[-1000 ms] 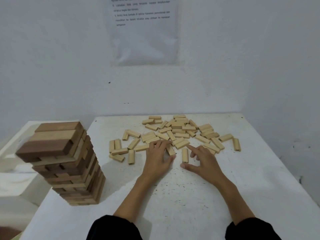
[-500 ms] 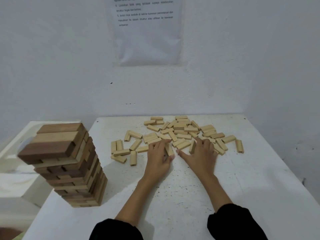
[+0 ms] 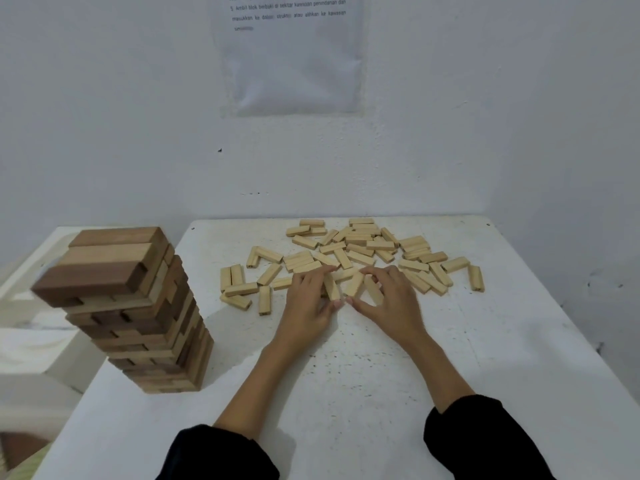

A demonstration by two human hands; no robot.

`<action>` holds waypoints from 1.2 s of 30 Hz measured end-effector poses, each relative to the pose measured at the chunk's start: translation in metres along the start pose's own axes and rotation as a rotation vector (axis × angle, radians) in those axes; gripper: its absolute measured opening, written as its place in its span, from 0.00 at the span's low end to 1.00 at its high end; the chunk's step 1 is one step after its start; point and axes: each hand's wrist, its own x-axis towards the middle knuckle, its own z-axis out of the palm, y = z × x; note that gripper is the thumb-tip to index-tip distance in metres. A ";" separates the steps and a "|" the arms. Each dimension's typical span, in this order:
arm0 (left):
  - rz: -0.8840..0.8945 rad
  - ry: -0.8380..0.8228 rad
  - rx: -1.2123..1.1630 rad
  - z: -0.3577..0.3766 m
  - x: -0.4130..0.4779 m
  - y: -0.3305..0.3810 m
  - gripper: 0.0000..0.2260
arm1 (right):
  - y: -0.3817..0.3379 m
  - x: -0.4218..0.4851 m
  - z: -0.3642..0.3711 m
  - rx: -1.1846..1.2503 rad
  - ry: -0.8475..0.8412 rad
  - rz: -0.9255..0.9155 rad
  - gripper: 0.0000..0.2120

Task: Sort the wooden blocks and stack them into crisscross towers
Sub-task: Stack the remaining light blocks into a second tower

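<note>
The left hand [image 3: 308, 301] and right hand [image 3: 393, 301] meet at the near edge of the loose blocks [image 3: 360, 244], which lie in the far middle of the table [image 3: 346, 375]. Each hand curls fingers and thumb round the blocks between them, likely to press them side by side as one layer. The tower [image 3: 131, 306] stands near left, apart from the work, I think for safety. Counted: one tower, three gathered blocks, perhaps fifty loose; the far ones overlap.
</note>
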 end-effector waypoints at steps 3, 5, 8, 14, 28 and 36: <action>-0.014 -0.105 0.007 -0.015 -0.016 0.001 0.25 | 0.003 -0.014 -0.007 0.024 -0.053 -0.086 0.25; -0.068 -0.162 -0.002 -0.022 -0.031 0.001 0.26 | 0.003 -0.022 -0.013 -0.018 -0.137 -0.132 0.29; -0.059 -0.232 0.034 -0.032 -0.049 0.000 0.28 | -0.002 -0.035 -0.020 -0.067 -0.289 -0.188 0.33; 0.077 -0.348 0.020 -0.046 -0.070 0.000 0.30 | -0.012 -0.063 -0.024 -0.060 -0.404 -0.275 0.31; -0.017 -0.330 -0.020 -0.041 -0.075 0.006 0.40 | 0.006 -0.065 -0.049 0.033 -0.260 -0.209 0.11; 0.014 -0.273 0.019 -0.036 -0.077 0.009 0.37 | -0.013 -0.069 -0.044 -0.130 -0.402 -0.155 0.28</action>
